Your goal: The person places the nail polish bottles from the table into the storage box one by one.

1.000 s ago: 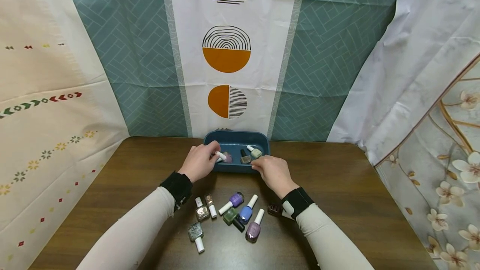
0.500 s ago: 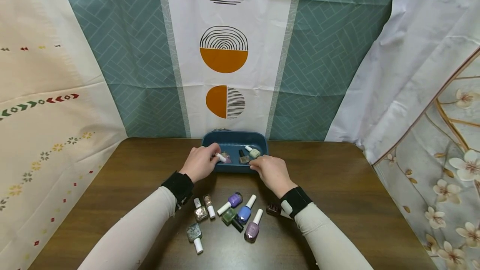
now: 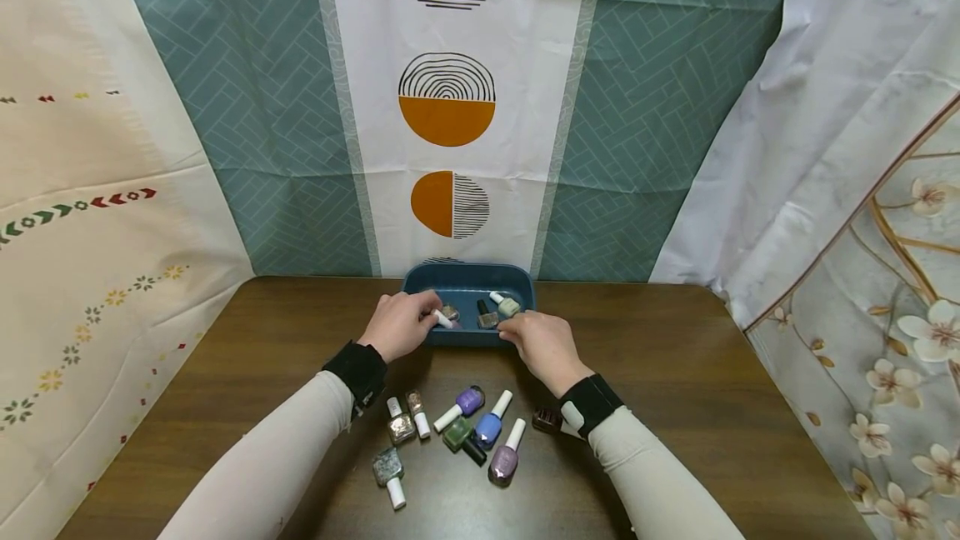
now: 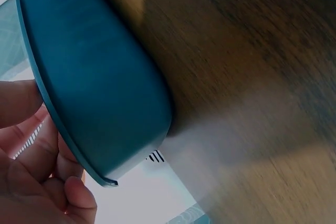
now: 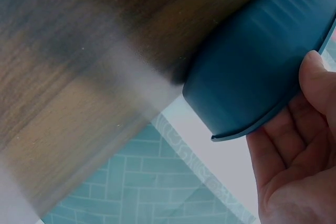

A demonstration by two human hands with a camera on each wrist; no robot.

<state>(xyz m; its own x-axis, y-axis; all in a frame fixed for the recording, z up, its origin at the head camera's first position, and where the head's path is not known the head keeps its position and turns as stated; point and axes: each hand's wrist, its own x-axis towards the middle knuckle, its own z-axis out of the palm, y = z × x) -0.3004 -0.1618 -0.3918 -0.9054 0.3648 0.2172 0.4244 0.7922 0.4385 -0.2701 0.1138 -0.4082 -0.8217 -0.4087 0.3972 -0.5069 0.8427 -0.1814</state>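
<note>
A blue plastic bin [image 3: 517,276] stands at the table's back edge with several nail polish bottles inside. My left hand [image 3: 401,325] reaches over its front left rim, pinching a white-capped nail polish bottle [image 3: 443,320]. In the left wrist view the fingertips of the left hand [image 4: 39,177] go behind the rim, so the bottle is hidden. My right hand [image 3: 547,348] grips the bin's front right rim. The thumb [image 5: 313,69] lies on the outer wall, the other fingers inside. Near it lie a black-capped bottle [image 3: 487,321] and a pale green bottle [image 3: 508,307].
On the table in front lie several more bottles, among them a purple one [image 3: 470,400], a blue one [image 3: 487,430], a green one [image 3: 458,433] and a mauve one [image 3: 503,465]. A dark bottle [image 3: 546,420] lies partly under the right wrist. Patterned cloth [image 3: 450,248] hangs behind.
The white-capped bottle in my left hand has dipped lower in the bin, and a gold glitter bottle behind it shows more. My right hand stays at the rim. The head view shifted slightly.
</note>
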